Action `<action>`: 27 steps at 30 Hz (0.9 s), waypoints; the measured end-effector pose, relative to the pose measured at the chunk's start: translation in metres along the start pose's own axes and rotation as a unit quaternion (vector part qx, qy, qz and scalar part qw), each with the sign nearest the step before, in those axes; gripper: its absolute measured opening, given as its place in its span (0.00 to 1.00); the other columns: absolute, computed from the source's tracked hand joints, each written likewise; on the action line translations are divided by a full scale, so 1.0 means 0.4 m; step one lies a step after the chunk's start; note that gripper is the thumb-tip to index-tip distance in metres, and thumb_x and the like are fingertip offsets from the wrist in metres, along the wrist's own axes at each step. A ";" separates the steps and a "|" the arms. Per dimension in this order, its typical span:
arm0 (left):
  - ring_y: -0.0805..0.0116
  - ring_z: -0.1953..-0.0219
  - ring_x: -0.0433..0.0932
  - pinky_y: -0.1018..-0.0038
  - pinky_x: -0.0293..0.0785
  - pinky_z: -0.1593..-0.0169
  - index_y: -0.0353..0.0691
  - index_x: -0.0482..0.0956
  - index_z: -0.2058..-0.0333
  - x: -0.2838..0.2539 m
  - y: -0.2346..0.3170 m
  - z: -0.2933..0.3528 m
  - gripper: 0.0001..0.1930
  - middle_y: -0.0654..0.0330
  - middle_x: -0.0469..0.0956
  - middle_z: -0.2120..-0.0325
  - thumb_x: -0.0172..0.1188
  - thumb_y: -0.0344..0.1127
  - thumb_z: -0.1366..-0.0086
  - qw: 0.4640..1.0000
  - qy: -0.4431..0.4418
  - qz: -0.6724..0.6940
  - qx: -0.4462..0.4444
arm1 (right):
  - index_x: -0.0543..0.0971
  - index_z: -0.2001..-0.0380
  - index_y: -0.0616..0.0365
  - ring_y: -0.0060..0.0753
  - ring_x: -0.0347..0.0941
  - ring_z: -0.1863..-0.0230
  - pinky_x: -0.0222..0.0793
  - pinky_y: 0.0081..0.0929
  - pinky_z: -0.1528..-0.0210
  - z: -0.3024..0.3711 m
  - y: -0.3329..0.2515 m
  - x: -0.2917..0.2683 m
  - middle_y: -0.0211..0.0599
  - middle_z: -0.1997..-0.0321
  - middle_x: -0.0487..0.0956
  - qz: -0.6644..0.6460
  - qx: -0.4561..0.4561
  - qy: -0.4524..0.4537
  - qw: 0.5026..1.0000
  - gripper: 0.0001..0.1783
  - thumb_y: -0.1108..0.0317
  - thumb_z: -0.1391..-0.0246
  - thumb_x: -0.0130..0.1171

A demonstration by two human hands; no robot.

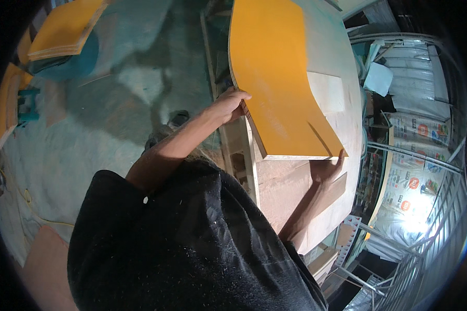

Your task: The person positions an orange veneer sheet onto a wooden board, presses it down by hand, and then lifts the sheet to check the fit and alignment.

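Observation:
A large yellow curved panel (275, 78) with pale, raw-looking edges extends away from me over a wooden worktable (347, 124). My left hand (232, 105) grips its left edge, thumb on the yellow face and fingers hidden beneath. At the near right corner, my right hand (327, 168) holds the panel from below, with a fingertip showing at the corner and the other fingers mostly out of sight. Pale dust marks the yellow face near its middle, and a dark narrow streak crosses it near the right corner.
More yellow panels (67, 26) lie stacked at the far left, with others (8, 103) by a green stool (28, 105). A yellow cord (46, 220) runs over the floor at left. Metal racks and printed sheeting (412, 176) stand right of the table.

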State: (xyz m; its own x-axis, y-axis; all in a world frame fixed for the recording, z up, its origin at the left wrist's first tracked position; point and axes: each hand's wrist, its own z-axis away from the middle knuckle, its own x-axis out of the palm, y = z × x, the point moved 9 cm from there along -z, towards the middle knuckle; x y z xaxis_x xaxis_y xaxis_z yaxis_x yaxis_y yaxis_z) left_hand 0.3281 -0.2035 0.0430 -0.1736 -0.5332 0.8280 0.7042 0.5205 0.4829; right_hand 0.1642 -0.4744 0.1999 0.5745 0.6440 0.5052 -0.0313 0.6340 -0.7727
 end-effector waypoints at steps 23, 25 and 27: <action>0.75 0.71 0.82 0.74 0.83 0.69 0.39 0.77 0.57 0.135 0.043 0.021 0.06 0.64 0.81 0.68 0.54 0.32 0.28 0.999 0.015 0.005 0.043 | 0.74 0.40 0.65 0.54 0.76 0.39 0.73 0.55 0.35 -0.012 0.050 0.009 0.50 0.39 0.79 -0.151 -0.147 -0.100 0.972 0.29 0.61 0.43 0.59; 0.75 0.70 0.83 0.74 0.83 0.68 0.39 0.77 0.57 0.135 0.046 0.020 0.06 0.64 0.81 0.68 0.54 0.32 0.28 0.999 0.012 -0.002 0.045 | 0.74 0.40 0.65 0.54 0.76 0.39 0.73 0.55 0.35 -0.008 0.054 0.010 0.50 0.39 0.79 -0.173 -0.142 -0.115 0.968 0.29 0.63 0.44 0.60; 0.75 0.69 0.83 0.75 0.84 0.68 0.39 0.78 0.57 0.128 0.043 0.014 0.06 0.63 0.82 0.68 0.54 0.31 0.28 0.999 0.006 -0.012 0.045 | 0.74 0.40 0.65 0.54 0.76 0.40 0.73 0.55 0.35 -0.013 0.055 0.008 0.50 0.40 0.79 -0.182 -0.137 -0.106 0.968 0.29 0.64 0.44 0.59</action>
State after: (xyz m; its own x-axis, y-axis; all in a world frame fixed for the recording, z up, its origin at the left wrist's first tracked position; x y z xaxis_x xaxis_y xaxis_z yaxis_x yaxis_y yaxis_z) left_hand 0.3273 -0.2180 0.0953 -0.1811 -0.5531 0.8132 0.6355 0.5652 0.5260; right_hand 0.1696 -0.4606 0.1827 0.3246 0.4911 0.8084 0.3769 0.7167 -0.5867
